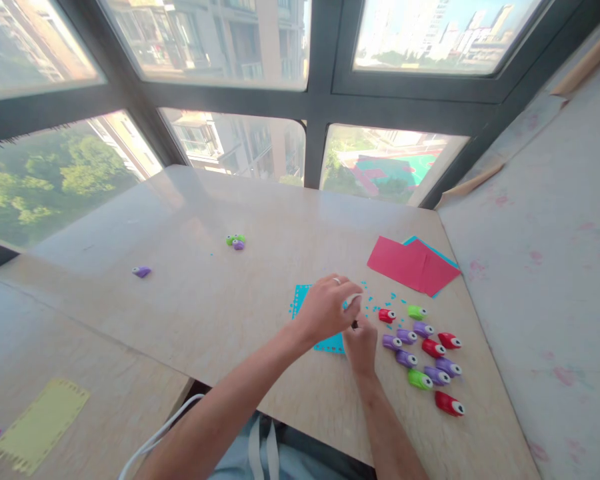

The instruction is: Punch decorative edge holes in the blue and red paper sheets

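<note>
Feed note: left hand [325, 305] bent over a small whitish item [353, 300], fingers nearly closed and seemingly gripping it. Right hand [361, 345] curled just below; I can't tell what it grips. Blue sheet [330, 344], edges punched, lies flat beneath them; blue paper bits [393, 295] beside. My read: step in hand is two-handed handling of that item; next move calls for steady, coordinated fingers.

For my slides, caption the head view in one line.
Left hand and right hand close together at a hole-edged blue sheet, beside colourful eye-marked pieces.
</note>
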Motion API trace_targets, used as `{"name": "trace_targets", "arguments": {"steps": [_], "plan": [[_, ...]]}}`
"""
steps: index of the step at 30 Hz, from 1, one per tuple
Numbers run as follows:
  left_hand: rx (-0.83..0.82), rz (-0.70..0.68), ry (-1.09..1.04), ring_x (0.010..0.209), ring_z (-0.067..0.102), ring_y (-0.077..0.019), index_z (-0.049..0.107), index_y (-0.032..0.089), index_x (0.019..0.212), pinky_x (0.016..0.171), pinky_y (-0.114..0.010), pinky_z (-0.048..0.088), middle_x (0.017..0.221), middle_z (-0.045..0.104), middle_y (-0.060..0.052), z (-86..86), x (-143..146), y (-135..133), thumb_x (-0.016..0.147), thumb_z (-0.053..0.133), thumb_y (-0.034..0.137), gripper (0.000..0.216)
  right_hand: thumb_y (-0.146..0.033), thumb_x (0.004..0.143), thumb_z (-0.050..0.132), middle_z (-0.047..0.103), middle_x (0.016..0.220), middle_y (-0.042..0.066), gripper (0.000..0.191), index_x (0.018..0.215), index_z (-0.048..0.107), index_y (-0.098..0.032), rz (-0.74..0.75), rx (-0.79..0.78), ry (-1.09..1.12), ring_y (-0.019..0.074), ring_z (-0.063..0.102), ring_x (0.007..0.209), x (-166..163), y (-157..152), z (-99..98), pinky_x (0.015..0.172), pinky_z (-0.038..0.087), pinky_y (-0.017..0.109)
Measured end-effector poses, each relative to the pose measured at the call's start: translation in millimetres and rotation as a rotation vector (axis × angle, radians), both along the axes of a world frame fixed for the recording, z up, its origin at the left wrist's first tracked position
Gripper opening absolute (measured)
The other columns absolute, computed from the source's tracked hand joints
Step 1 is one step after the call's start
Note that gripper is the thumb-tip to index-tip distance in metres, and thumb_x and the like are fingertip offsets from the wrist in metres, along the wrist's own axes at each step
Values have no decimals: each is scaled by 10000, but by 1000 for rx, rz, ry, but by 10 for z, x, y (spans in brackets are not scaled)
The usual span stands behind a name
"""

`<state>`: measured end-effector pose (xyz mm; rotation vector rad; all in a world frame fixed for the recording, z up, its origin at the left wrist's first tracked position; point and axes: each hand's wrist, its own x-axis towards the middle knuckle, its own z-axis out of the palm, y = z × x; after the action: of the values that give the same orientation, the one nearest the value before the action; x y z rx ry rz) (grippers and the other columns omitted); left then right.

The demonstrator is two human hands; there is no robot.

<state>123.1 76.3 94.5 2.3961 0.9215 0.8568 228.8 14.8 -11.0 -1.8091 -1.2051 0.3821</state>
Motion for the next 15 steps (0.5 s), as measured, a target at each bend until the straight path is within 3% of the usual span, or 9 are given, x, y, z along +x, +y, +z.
{"name": "trace_targets", "arguments": {"steps": [3,6,8,11,15], "plan": [[-29,319,-117,921,631,-197,663,199,915,858,-348,502,915,710,-68,-90,-642,228,895,505,229,161,-578,875,495,728,832,86,503,928,735,-139,6,-30,37,224,638,742,-3,-53,74,713,482,325],[-76,636,-88,871,642,-219,656,174,978,801,-358,517,958,710,-94,-267,-1215,559,851,496,220,209,-602,844,493,735,839,97,533,929,744,-140,-18,-56,51,231,635,732,5,-54,121,699,465,320],[-78,794,-24,929,641,-247,640,152,1031,870,-390,504,1006,703,-120,-394,-1506,759,816,492,197,266,-607,835,497,730,814,93,541,925,748,-137,-28,-60,48,223,624,702,5,-47,137,683,462,312],[-35,908,93,1091,602,-281,594,140,1140,1003,-424,437,1132,672,-144,-569,-1782,977,774,506,181,379,-611,827,503,717,774,80,538,904,747,-137,-36,-46,39,212,605,670,-2,-47,155,660,456,301],[-13,964,184,1234,519,-323,523,114,1263,1035,-470,398,1235,625,-189,-755,-1919,1144,774,516,203,497,-623,828,499,662,675,47,537,831,728,-138,-39,-51,20,190,560,613,-12,-60,189,611,433,280]]}}
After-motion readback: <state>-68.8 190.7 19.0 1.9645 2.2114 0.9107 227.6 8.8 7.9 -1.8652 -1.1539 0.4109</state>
